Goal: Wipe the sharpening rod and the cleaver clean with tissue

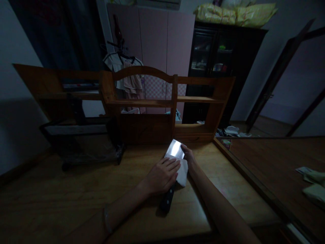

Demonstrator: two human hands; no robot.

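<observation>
A cleaver (174, 148) lies at a slant over the wooden tabletop, its shiny blade pointing away and its black riveted handle towards me. Across the blade's near part is a white cloth or tissue (182, 173); I cannot tell which. My left hand (164, 174) holds this white cloth against the blade, palm down, fingers close together. At the blade's far right side, my right hand (188, 158) grips the cleaver, thumb on the upper face. Its other fingers are mostly hidden behind the blade and cloth. The handle is in neither hand.
Behind the tabletop (137, 213) rises a wooden shelf unit (142, 103). A dark-framed object (83, 142) with a pale panel stands at the left. To the right, beyond a raised wooden edge (243, 179), lie pale cloths (315, 193) on a lower brown surface.
</observation>
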